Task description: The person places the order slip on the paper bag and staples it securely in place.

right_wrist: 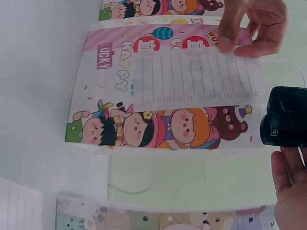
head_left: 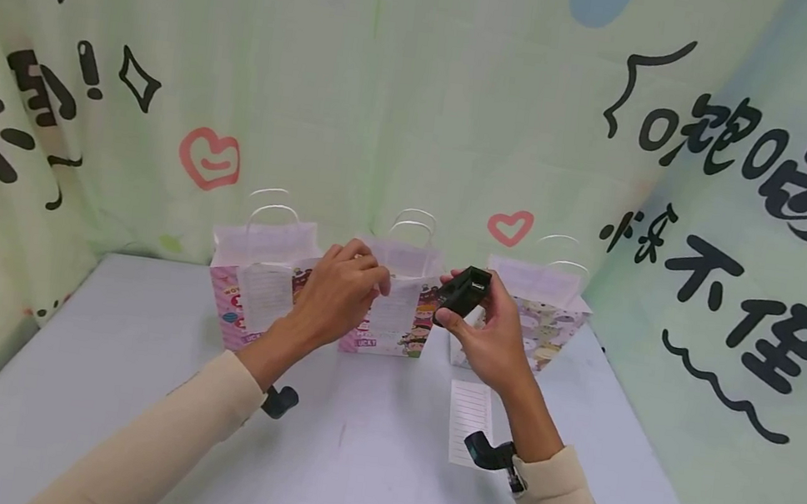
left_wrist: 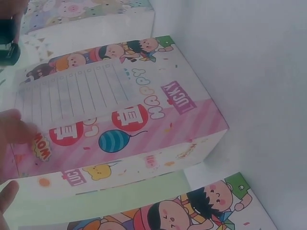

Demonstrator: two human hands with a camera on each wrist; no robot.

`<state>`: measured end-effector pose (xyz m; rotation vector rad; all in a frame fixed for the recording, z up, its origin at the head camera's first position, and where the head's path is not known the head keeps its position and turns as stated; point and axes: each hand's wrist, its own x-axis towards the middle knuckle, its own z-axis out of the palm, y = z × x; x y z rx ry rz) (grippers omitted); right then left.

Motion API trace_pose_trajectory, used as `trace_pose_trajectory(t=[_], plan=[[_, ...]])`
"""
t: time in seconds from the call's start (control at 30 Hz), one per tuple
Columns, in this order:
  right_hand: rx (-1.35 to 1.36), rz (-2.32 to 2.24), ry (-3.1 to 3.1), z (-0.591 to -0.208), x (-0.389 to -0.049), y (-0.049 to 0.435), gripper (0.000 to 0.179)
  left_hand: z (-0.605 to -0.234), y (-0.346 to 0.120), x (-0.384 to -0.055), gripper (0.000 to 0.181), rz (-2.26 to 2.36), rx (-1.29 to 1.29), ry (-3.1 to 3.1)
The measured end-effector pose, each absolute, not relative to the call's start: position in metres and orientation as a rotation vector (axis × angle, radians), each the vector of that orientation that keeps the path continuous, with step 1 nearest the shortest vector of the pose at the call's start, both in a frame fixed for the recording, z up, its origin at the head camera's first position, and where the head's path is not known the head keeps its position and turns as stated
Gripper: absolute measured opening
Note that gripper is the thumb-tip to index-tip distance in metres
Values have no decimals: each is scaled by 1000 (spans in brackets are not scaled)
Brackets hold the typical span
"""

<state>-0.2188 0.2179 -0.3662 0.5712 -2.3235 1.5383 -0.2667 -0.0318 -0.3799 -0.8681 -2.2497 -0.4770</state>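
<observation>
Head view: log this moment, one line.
right hand: holds black boxy device | left hand: at white lined paper sheet on middle pink-white paper bag

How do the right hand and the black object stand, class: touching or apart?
Touching: the head view shows the right hand gripping the black object, thumb against its near end.
</observation>
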Motion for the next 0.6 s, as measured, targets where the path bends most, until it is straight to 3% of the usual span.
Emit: trace_pose_trajectory(t=[0.6], plan=[[496, 1452, -2406, -387, -192, 252, 59, -379, -50, -257, 12, -594, -780, -2206]])
